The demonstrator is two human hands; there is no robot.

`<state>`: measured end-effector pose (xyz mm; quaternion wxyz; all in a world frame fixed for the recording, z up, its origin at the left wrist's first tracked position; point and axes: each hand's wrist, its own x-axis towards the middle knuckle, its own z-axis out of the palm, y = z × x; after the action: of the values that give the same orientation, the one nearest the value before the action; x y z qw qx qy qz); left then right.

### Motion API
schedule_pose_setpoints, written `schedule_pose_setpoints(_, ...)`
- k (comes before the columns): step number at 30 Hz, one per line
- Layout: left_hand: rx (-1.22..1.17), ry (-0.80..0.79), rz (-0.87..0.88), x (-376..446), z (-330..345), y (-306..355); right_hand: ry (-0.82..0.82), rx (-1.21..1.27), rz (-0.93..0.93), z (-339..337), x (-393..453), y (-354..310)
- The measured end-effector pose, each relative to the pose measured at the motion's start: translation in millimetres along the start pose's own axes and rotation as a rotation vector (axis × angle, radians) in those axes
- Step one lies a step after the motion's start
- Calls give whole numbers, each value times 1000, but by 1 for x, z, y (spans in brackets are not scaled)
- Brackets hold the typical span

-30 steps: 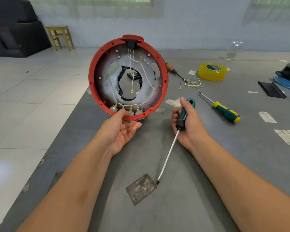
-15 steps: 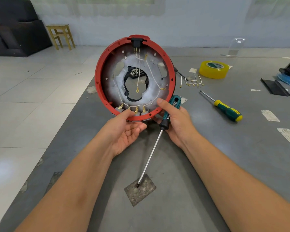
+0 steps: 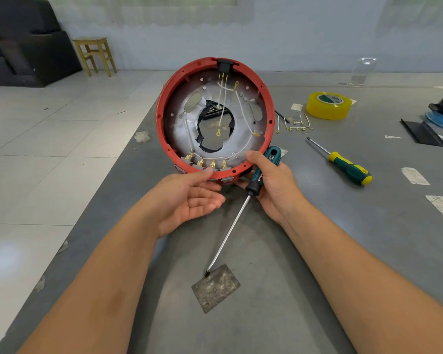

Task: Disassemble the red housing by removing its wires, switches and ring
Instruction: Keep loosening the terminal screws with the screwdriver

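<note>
- Closest to the camera, at about 6 o'clock on the grey table, there's a scuffed little metal plate, lying flat. The tip of a long screwdriver sits right at its top edge; can't tell if it actually touches.
- That screwdriver belongs to the right hand, which has its fingers curled round the dark green handle while the thumb reaches up onto the lower right rim of the red housing. So that hand is gripping the tool and steadying the housing at once.
- The left hand is palm up, fingers relaxed and loosely spread, with the thumb pressed on the bottom rim around 6 o'clock.
- The housing is dead centre, tipped up on edge so its open inside faces the camera. Inside is a silvery plate with a hole in the middle.
- Thin white wires with gold ends run across that plate, from a black switch at 12 o'clock down to a row of grey switches with gold tabs along the bottom.
- Out at 2 o'clock: a second screwdriver with a green-yellow handle, a bunch of loose wires, and further back a roll of yellow tape.
- Far left at 10 o'clock, a wooden stool on the tile floor.
</note>
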<state>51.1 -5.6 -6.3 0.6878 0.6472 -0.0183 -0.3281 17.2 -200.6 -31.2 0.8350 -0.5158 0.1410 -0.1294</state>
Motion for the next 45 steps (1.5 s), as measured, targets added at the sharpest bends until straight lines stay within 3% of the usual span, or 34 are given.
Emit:
schedule_pose_setpoints(5, 708, 178, 315, -1, -5, -2, 35, 65, 17, -2, 1, -2)
schedule_pose_setpoints(11, 1007, 415, 1074, 7, 1, -14, 27, 28, 15, -2, 1, -1)
schedule_pose_setpoints(13, 1189, 456, 1202, 15, 3, -20, 15, 20, 19, -2, 0, -1)
schedule_pose_setpoints(18, 1276, 596, 1278, 26, 11, -26, 0, 16, 16, -3, -1, 0)
schedule_pose_setpoints(25, 1262, 639, 1335, 29, 9, -29, -17, 0, 12, -2, 1, 0)
schedule_pose_setpoints(29, 1294, 559, 1312, 30, 2, -22, 0, -19, 15, -4, 3, -1)
schedule_pose_setpoints(34, 1328, 405, 1164, 30, -22, -6, 64, -102, 9, -15, 9, -8)
schedule_pose_setpoints(45, 1303, 323, 1296, 31, -43, 1, 41, -135, 34, -22, 15, -11)
